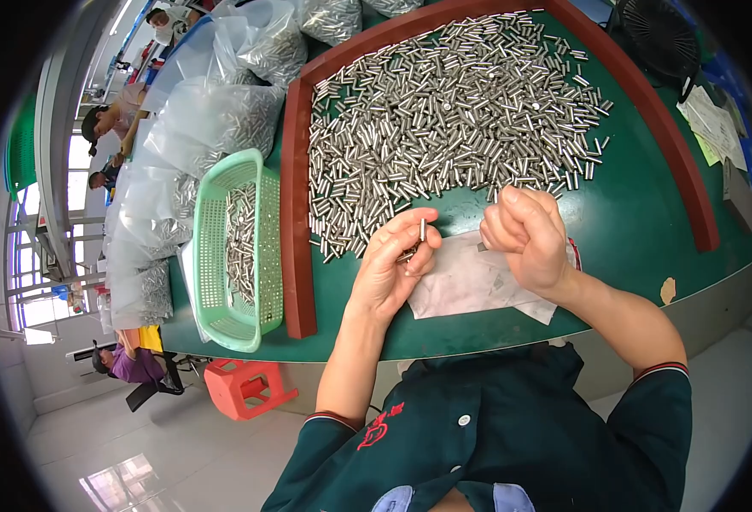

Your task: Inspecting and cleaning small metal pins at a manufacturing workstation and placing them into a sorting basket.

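My left hand (397,260) is closed around several small metal pins, one metal pin (423,230) standing upright between thumb and finger. To its right, my right hand (525,235) is curled with its fingers tucked in; whether anything lies inside is hidden. Beneath both hands a stained white cloth (466,282) lies on the green tabletop (623,230). Just beyond them spreads a large heap of shiny metal pins (453,111).
A reddish-brown wooden frame (297,213) borders the heap. Left of it stands a light green basket (269,247) with more pins. Clear plastic bags (222,119) of pins line the far left. At upper right is a black fan (659,38); a red stool (239,388) stands below left. Several people sit farther left.
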### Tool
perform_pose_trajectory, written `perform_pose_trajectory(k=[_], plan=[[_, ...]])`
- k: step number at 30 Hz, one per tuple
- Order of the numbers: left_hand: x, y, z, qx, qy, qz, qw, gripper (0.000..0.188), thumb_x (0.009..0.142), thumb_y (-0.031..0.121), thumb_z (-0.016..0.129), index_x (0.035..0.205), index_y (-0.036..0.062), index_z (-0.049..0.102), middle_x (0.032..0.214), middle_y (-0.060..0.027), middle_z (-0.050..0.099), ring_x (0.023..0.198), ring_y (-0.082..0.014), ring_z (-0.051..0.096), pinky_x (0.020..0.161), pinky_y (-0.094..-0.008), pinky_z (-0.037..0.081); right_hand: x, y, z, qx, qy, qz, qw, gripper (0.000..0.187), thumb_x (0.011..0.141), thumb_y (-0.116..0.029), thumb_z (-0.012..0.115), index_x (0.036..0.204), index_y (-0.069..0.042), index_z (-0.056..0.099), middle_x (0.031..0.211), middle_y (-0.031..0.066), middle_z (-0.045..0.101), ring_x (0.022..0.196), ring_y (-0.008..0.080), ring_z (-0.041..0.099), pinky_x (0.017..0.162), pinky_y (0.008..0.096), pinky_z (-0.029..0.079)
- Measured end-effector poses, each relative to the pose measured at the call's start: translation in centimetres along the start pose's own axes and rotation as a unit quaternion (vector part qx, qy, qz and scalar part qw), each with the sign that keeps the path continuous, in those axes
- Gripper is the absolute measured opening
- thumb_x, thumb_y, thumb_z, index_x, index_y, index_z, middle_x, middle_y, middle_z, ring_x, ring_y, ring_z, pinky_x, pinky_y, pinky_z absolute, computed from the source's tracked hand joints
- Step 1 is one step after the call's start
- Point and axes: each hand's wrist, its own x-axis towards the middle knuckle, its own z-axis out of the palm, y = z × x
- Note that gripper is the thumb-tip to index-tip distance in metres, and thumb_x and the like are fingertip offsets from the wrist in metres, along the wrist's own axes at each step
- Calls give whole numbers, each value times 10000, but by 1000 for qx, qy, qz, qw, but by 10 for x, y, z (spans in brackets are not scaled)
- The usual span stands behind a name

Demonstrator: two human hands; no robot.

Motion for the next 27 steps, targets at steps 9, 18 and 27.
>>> perform_pose_trajectory(k=[9, 18, 27], plan=[[-1, 4, -7, 480, 230, 263, 805, 194, 868, 143, 521, 776, -14, 586, 604, -18, 524, 530, -81, 444, 490, -221, 369, 1, -1, 1, 9, 1, 4, 1000, 421, 883, -181, 390, 499, -102, 238, 424, -27, 261, 405, 58, 199, 413, 231, 191], [15, -5, 1, 740, 258, 284, 552, 149, 685, 106, 700, 801, 35, 641, 471, -59, 484, 394, -140, 446, 405, -273, 356, 0, 1, 0, 1, 8, 7, 1000, 425, 883, -181, 390, 492, -101, 242, 422, -25, 264, 403, 58, 200, 413, 233, 191], [7, -7, 14, 667, -25, 294, 684, 90, 695, 49, 646, 784, 31, 641, 626, -109, 591, 513, -226, 561, 473, -300, 431, 1, -2, 1, -33, 9, -1, 999, 421, 893, -214, 352, 496, -122, 248, 411, -26, 251, 401, 73, 174, 414, 246, 182]])
